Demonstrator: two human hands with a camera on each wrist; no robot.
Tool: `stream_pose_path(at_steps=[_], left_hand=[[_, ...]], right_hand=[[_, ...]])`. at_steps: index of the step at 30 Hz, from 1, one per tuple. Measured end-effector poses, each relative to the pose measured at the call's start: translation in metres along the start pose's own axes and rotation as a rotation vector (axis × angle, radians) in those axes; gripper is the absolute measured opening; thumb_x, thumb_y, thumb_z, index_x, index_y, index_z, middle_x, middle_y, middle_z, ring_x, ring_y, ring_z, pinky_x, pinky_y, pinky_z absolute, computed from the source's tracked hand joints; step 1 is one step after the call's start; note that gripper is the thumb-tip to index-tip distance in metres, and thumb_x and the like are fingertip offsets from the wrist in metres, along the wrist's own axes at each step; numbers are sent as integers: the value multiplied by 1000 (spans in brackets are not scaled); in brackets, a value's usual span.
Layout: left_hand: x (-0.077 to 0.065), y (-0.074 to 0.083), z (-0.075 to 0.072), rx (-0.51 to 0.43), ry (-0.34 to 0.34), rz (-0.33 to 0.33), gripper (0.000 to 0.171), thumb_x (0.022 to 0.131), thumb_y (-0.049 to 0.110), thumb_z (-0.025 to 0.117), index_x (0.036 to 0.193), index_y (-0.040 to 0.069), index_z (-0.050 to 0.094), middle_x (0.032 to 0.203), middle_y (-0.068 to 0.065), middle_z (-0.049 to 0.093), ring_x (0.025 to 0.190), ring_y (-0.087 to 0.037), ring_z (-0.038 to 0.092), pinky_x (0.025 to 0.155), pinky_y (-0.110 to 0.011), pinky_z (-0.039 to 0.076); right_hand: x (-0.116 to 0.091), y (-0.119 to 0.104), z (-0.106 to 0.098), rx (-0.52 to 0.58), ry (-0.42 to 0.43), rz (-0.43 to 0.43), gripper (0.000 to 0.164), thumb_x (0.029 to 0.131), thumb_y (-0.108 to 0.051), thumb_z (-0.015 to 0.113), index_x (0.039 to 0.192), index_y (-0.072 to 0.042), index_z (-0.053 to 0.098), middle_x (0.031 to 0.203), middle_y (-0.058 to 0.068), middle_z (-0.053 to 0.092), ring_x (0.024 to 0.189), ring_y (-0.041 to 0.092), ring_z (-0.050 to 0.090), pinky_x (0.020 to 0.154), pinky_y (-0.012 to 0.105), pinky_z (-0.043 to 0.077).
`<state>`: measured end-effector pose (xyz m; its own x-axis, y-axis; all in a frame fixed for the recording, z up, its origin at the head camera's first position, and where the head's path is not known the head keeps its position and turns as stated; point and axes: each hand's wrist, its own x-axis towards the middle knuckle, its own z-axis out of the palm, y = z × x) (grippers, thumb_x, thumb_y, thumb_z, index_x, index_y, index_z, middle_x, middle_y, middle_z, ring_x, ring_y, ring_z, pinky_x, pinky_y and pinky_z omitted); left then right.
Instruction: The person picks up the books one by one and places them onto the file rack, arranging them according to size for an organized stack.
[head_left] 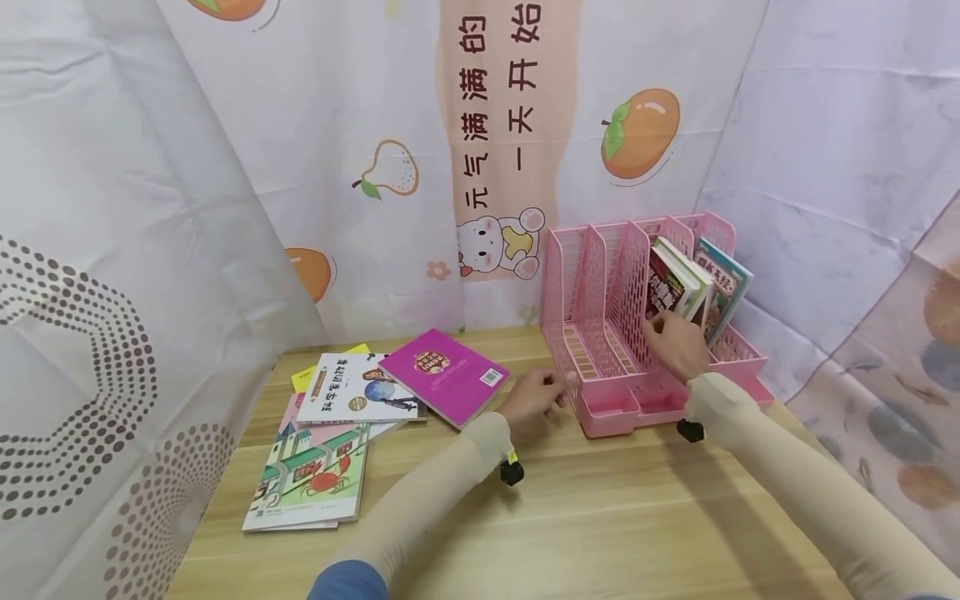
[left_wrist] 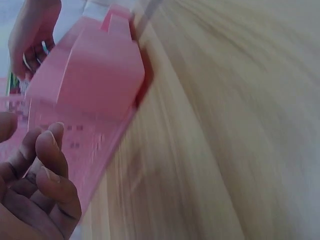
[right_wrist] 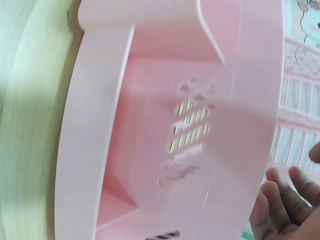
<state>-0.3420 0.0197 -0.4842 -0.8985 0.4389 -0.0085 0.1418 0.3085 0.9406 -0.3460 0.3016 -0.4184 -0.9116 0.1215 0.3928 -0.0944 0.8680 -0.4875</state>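
A pink book rack (head_left: 600, 392) with several upright slots stands at the back right. My right hand (head_left: 681, 346) is over its front, beside the lower end of a dark-covered book (head_left: 663, 287) leaning in a slot. The right wrist view shows its fingers (right_wrist: 280, 200) bent loosely, the thumb apart and nothing visible between them. Just left of the rack, close to its side wall, is my left hand (head_left: 531, 402). In the left wrist view its fingers (left_wrist: 52, 155) curl loosely around nothing. A teal book (head_left: 727, 287) and pale-edged books (head_left: 693, 275) lean further right in the rack.
A magenta book (head_left: 442, 375) overlaps a white book (head_left: 356, 392) on the wooden table (head_left: 600, 517). A yellow book (head_left: 302, 379) peeks out behind them, with a crab-cover book (head_left: 311, 479) in front. Printed curtains (head_left: 510, 167) hang behind and at both sides.
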Motion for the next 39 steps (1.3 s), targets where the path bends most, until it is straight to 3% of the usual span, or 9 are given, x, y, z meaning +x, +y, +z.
stream_pose_path(at_steps=[5, 10, 13, 16, 19, 23, 35, 39], left_hand=[[-6, -15, -32, 6, 24, -4, 55, 102, 52, 60, 107, -2, 67, 87, -7, 71, 65, -32, 62, 58, -36, 56], [-19, -20, -62, -46, 88, 21, 45, 104, 46, 60, 102, 1, 65, 89, -12, 70, 68, -40, 61, 64, -52, 57], [-27, -20, -79, -59, 114, 7, 38, 106, 38, 59, 103, 1, 65, 97, -20, 70, 69, -38, 61, 61, -50, 54], [-33, -24, -91, -31, 153, -27, 36, 106, 38, 58, 103, 3, 65, 100, -20, 70, 66, -26, 60, 55, -35, 50], [-41, -31, -100, -7, 190, -66, 37, 105, 44, 58, 99, 8, 64, 97, -13, 68, 64, -17, 56, 54, -27, 47], [-52, -40, -109, -7, 192, -71, 39, 104, 49, 58, 96, 11, 61, 89, -8, 63, 59, -14, 52, 52, -27, 47], [-82, -45, -142, 113, 224, -65, 38, 106, 44, 56, 103, 7, 65, 92, -12, 66, 61, -17, 56, 57, -35, 52], [-90, -52, -152, 104, 232, -76, 38, 107, 43, 56, 106, 6, 64, 94, -12, 65, 65, -30, 63, 60, -42, 54]], right_hand=[[-3, -16, 11, 68, -43, -38, 36, 104, -35, 52, 113, 0, 59, 97, 22, 67, 77, 34, 63, 68, 49, 50], [-4, -29, 23, 114, -73, -81, 38, 104, -35, 54, 117, 0, 59, 98, 19, 68, 81, 32, 63, 72, 46, 50], [-3, -39, 29, 150, -84, -92, 42, 104, -33, 56, 126, 3, 56, 100, 19, 67, 83, 32, 63, 73, 46, 51], [-2, -50, 35, 182, -83, -101, 44, 102, -30, 57, 130, 4, 54, 104, 20, 67, 88, 33, 65, 76, 47, 53], [-3, -60, 43, 209, -89, -130, 39, 101, -26, 59, 126, 4, 57, 104, 20, 68, 90, 34, 65, 77, 48, 54], [-5, -72, 54, 223, -95, -184, 34, 100, -21, 60, 122, 5, 62, 104, 19, 69, 93, 34, 66, 79, 49, 55], [-12, -105, 79, 227, -182, -256, 45, 99, -28, 63, 130, 5, 61, 116, 22, 66, 105, 37, 62, 86, 52, 54], [-17, -115, 84, 178, -208, -264, 45, 97, -30, 66, 128, 3, 62, 117, 22, 66, 107, 37, 62, 87, 53, 53]])
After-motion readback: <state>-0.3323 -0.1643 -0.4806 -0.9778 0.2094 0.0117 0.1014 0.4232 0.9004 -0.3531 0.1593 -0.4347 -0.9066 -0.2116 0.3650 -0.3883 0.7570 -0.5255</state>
